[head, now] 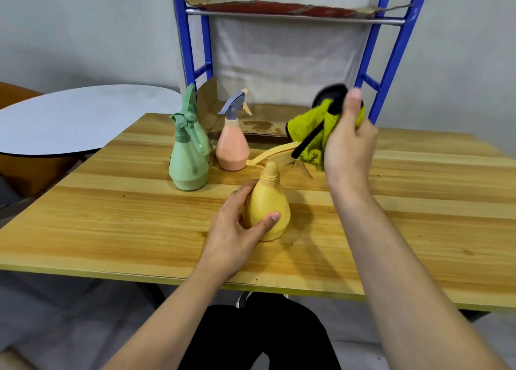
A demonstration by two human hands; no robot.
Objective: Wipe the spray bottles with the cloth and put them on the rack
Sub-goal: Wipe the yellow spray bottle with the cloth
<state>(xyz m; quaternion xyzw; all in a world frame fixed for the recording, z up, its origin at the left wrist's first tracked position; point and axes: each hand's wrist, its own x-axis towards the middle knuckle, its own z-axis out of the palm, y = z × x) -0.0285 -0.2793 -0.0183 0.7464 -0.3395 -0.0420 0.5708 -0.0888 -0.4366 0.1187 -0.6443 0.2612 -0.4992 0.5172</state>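
While the yellow spray bottle is stood upright on the wooden counter near the middle of the frame, its body is gripped by the left hand, with the fingers curled round the far side and the thumb pressed across the front. Its pale yellow trigger head is pointed toward the upper left of the frame. Above and to the right of it, a lime-green cloth with black edging is held clear of the counter by the right hand, whose fingers are clamped on the bunched fabric; the cloth's lower edge is seen just beside the trigger head, though contact cannot be judged.

Further back on the counter, left of centre, two green spray bottles are set close together, the nearer one partly covering the farther one. A pink spray bottle with a grey trigger is placed just to their right. Behind them, at the top centre of the frame, a blue metal rack is stood, lined with cardboard on its lower shelf. A round grey table is seen at the left edge.
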